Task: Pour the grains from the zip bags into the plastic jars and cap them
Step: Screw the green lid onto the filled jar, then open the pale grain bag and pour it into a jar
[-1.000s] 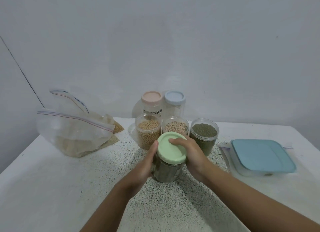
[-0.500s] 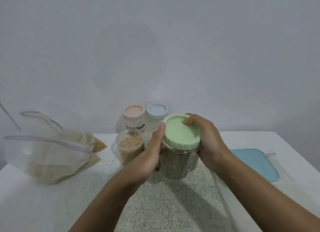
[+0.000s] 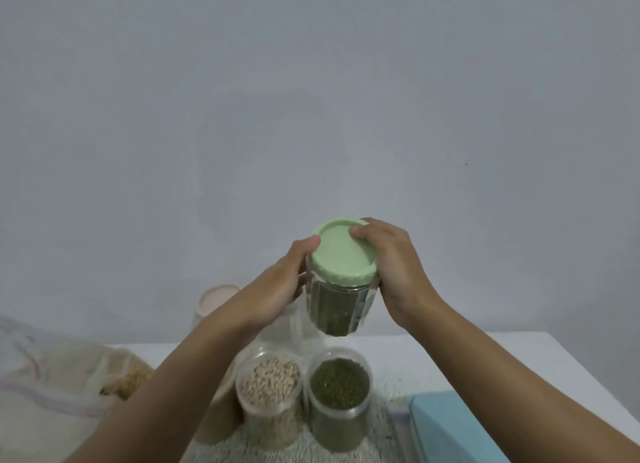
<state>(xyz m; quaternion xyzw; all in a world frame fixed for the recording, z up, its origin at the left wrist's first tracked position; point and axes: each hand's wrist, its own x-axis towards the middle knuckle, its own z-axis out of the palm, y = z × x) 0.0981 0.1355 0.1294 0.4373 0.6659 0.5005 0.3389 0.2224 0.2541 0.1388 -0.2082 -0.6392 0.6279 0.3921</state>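
**Capped jar up in both your hands**

You've got the capped jar (image 3: 341, 306) clear of the table (image 3: 485, 358), held w/ both hands. In the view it sits straight above the open green-grain jar (image 3: 337, 393). There's dark green grain inside, most of the way up. The jar tips a bit, so the green lid (image 3: 341, 251) faces you.

Your L hand (image 3: 277, 286) wraps the jar's left side w/ the thumb up against the lid's rim. Its other fingers are hidden behind the jar. Your R hand (image 3: 398, 275) is curled over the lid's right edge, one fingertip on the lid's top, palm down along the jar wall.

Everything else, placed from the open green-grain jar:
- **Open pale-grain jar** (image 3: 268, 383): right on its left, touching or just beside, can't tell which. Both are uncapped & upright.
- **Pink-lidded jar** (image 3: 216, 298): behind & left, partly hidden by your L forearm.
- **Zip bag** (image 3: 52, 386): well off to the left, slumped and blurred, w/ some tan grain in it.
- **Light blue box lid** (image 3: 450, 428): just right & nearer you, cut by the frame edge.
- **Loose grain**: specks on the tabletop around the jar's base.
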